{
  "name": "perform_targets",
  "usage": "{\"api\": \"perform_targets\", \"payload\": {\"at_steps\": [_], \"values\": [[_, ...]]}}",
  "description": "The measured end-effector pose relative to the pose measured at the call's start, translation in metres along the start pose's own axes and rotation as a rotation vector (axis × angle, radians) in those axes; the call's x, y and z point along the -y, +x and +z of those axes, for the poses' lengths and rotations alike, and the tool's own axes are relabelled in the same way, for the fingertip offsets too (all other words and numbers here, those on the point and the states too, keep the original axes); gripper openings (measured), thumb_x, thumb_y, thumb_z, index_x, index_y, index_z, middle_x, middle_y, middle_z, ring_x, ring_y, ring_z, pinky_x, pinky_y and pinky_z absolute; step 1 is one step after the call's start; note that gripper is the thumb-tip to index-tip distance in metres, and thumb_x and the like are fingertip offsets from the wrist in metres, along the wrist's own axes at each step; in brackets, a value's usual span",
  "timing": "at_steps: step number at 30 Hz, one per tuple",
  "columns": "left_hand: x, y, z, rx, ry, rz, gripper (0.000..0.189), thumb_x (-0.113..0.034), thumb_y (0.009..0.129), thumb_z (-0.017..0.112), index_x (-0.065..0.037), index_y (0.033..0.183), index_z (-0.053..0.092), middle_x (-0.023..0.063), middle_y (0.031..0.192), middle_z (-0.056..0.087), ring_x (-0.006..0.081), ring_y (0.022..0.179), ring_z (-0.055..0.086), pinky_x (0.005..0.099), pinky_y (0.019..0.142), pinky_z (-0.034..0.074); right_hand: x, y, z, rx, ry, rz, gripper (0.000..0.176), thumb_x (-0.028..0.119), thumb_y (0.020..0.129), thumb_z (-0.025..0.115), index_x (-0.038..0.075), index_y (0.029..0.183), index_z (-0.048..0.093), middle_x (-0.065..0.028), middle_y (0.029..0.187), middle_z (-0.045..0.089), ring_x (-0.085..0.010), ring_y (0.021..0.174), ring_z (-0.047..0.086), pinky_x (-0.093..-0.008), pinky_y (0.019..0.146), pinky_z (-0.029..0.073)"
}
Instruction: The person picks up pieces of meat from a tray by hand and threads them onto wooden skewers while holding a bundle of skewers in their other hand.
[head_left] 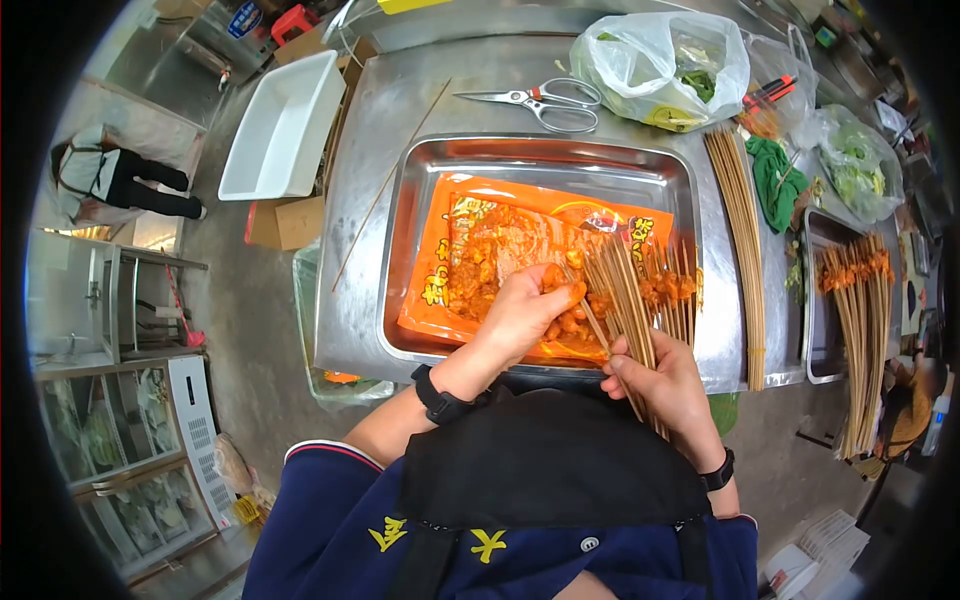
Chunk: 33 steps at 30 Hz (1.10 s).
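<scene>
My right hand (pixel 665 385) is wrapped round a bundle of bamboo skewers (pixel 622 300), tips pointing away from me. At the bundle's upper left, my left hand (pixel 525 312) pinches a piece of orange-red marinated meat with thumb and forefinger; their tips are stained orange. Its exact contact with a skewer tip is hard to see. Beneath both hands lies an orange printed packet (pixel 428 290) with a heap of marinated meat (pixel 480 265) on it. The packet is inside a steel tray (pixel 395 250). Several loaded skewers (pixel 672 290) rest at the tray's right side.
Scissors (pixel 540 98) and a single skewer (pixel 385 195) lie on the steel table. Bare skewers (pixel 738 250) are right of the tray. Farther right, another tray (pixel 822 350) carries loaded skewers (pixel 860 330). A plastic bag (pixel 640 70) with greens stands behind. A white bin (pixel 280 130) is left.
</scene>
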<state>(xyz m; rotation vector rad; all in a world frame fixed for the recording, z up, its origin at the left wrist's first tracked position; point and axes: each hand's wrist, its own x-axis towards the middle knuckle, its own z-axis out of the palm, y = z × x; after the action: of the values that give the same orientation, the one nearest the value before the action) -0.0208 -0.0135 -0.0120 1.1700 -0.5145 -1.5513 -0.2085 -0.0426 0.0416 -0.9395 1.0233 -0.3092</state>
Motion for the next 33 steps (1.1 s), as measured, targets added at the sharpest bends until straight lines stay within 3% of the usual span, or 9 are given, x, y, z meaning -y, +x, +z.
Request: {"api": "perform_targets", "payload": {"at_steps": [4, 6, 8, 13, 18, 21, 23, 26, 33], "values": [[-0.015, -0.002, -0.029, -0.282, 0.539, 0.370, 0.014, -0.009, 0.078, 0.055, 0.001, 0.087, 0.058, 0.0040, 0.073, 0.062, 0.0107, 0.065, 0.057, 0.0257, 0.057, 0.045, 0.004, 0.001, 0.001, -0.017, -0.040, 0.044, 0.012, 0.002, 0.081, 0.055, -0.003, 0.092, 0.052, -0.0083, 0.075, 0.058, -0.0124, 0.061, 0.060, -0.0220, 0.055, 0.050], [-0.022, -0.002, -0.061, -0.447, 0.694, 0.403, 0.015, -0.007, 0.076, 0.055, 0.001, 0.088, 0.059, 0.0106, 0.075, 0.063, 0.0183, 0.066, 0.060, 0.0300, 0.059, 0.046, 0.002, 0.001, 0.000, -0.007, -0.031, 0.045, 0.012, 0.002, 0.081, 0.055, -0.003, 0.091, 0.052, -0.0084, 0.075, 0.058, -0.0125, 0.061, 0.060, -0.0222, 0.054, 0.050], [-0.033, -0.006, -0.088, -0.490, 1.095, 0.326, 0.019, -0.004, 0.078, 0.055, 0.004, 0.094, 0.058, 0.0054, 0.074, 0.062, 0.0104, 0.066, 0.057, 0.0247, 0.057, 0.044, 0.002, 0.002, 0.000, -0.002, -0.023, 0.047, 0.012, 0.002, 0.081, 0.055, -0.003, 0.091, 0.052, -0.0085, 0.075, 0.059, -0.0126, 0.061, 0.060, -0.0223, 0.054, 0.050], [-0.042, -0.023, -0.079, -0.366, 1.399, 0.185, 0.028, -0.010, 0.069, 0.061, 0.004, 0.093, 0.057, 0.0205, 0.072, 0.058, 0.0312, 0.067, 0.058, 0.0359, 0.061, 0.046, 0.000, 0.003, 0.000, -0.007, -0.039, 0.038, 0.011, 0.002, 0.081, 0.055, -0.003, 0.091, 0.052, -0.0088, 0.074, 0.059, -0.0130, 0.060, 0.060, -0.0222, 0.054, 0.050], [-0.030, -0.019, -0.068, -0.300, 1.491, 0.215, 0.030, -0.011, 0.068, 0.061, 0.003, 0.094, 0.057, 0.0207, 0.071, 0.057, 0.0279, 0.070, 0.059, 0.0348, 0.064, 0.046, -0.001, 0.003, 0.002, -0.003, -0.050, 0.034, 0.012, 0.003, 0.081, 0.056, -0.003, 0.091, 0.052, -0.0087, 0.074, 0.059, -0.0126, 0.060, 0.060, -0.0217, 0.054, 0.050], [-0.034, -0.021, -0.063, -0.270, 1.284, 0.023, 0.026, -0.008, 0.072, 0.059, 0.005, 0.094, 0.057, 0.0169, 0.076, 0.061, 0.0220, 0.074, 0.061, 0.0307, 0.066, 0.047, 0.000, 0.002, 0.003, -0.002, -0.065, 0.029, 0.012, 0.002, 0.081, 0.056, -0.002, 0.091, 0.052, -0.0085, 0.074, 0.059, -0.0125, 0.060, 0.060, -0.0220, 0.054, 0.050], [-0.024, -0.020, -0.069, -0.193, 0.585, 0.157, 0.022, -0.003, 0.077, 0.054, 0.006, 0.097, 0.056, 0.0118, 0.085, 0.062, 0.0186, 0.077, 0.061, 0.0283, 0.068, 0.048, 0.001, 0.002, 0.004, -0.001, -0.074, 0.027, 0.012, 0.002, 0.081, 0.056, -0.001, 0.091, 0.052, -0.0084, 0.075, 0.058, -0.0126, 0.060, 0.060, -0.0225, 0.054, 0.050], [-0.030, -0.021, -0.060, -0.181, 0.107, 0.067, 0.023, 0.000, 0.081, 0.049, 0.005, 0.104, 0.054, 0.0087, 0.095, 0.060, 0.0179, 0.083, 0.059, 0.0281, 0.072, 0.048, -0.001, 0.004, 0.005, 0.031, -0.063, 0.025, 0.012, 0.003, 0.080, 0.056, -0.002, 0.090, 0.052, -0.0076, 0.074, 0.058, -0.0122, 0.061, 0.060, -0.0217, 0.054, 0.050], [-0.041, -0.023, -0.050, 0.002, -0.068, 0.036, 0.029, -0.006, 0.084, 0.050, 0.004, 0.111, 0.051, 0.0083, 0.098, 0.059, 0.0128, 0.090, 0.055, 0.0260, 0.074, 0.046, -0.002, 0.004, 0.003, 0.061, -0.074, 0.017, 0.011, 0.002, 0.080, 0.056, -0.002, 0.090, 0.053, -0.0070, 0.074, 0.058, -0.0128, 0.062, 0.060, -0.0221, 0.055, 0.050]]}}
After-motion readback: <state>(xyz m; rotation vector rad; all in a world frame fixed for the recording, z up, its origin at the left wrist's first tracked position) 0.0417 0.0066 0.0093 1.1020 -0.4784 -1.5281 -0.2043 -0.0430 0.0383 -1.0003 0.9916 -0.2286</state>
